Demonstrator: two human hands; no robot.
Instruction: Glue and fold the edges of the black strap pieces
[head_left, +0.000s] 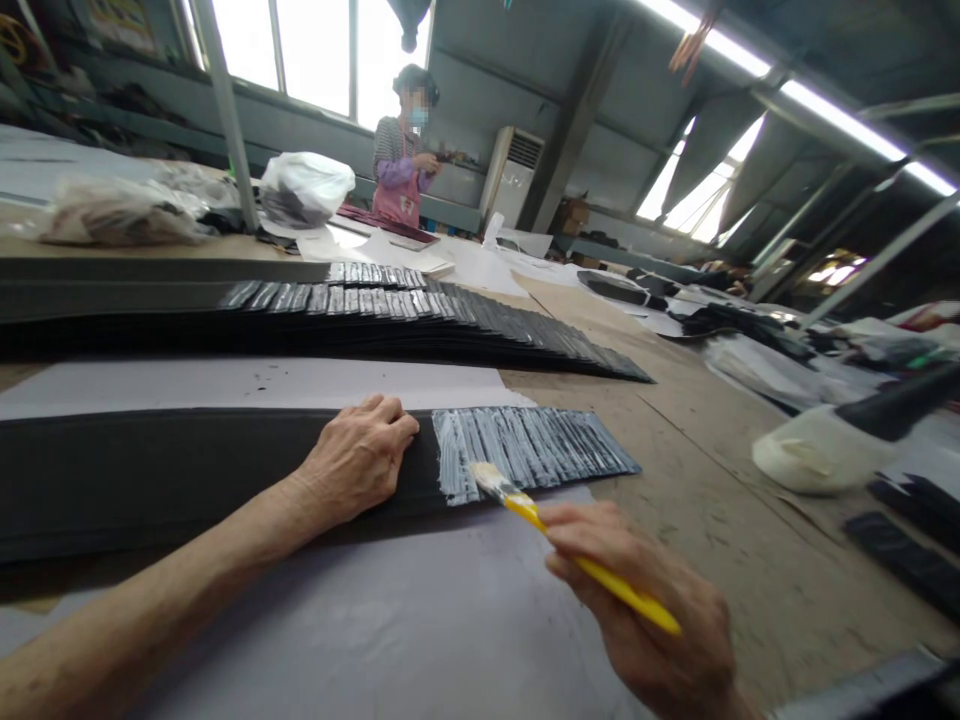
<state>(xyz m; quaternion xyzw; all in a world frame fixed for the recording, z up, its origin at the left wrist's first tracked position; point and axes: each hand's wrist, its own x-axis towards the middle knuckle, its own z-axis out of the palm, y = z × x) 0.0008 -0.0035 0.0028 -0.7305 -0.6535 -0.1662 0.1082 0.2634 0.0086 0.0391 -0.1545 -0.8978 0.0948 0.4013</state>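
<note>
My right hand [637, 600] is wrapped round the yellow handle of a paintbrush [600, 572]. The brush's pale bristles touch a fan of overlapping black strips [536, 445], whose ends are smeared with a whitish, wet-looking coating. To the left, my left hand [364, 455] is closed with curled fingers and presses on the uncoated black part of the strips [187, 470]; its fingertips are hidden. Behind it lies a second stack of fanned black strips [450, 325], with white smears on some of its ends. White paper [390, 610] lies under the nearer strips.
A white tub [814, 450] with a dark object leaning over it stands at right on the brown tabletop [720, 470]. Dark pieces [907, 560] lie near it. Plastic bags [304, 190] and a metal post [225, 110] are at back left. Another person [401, 160] stands beyond the table.
</note>
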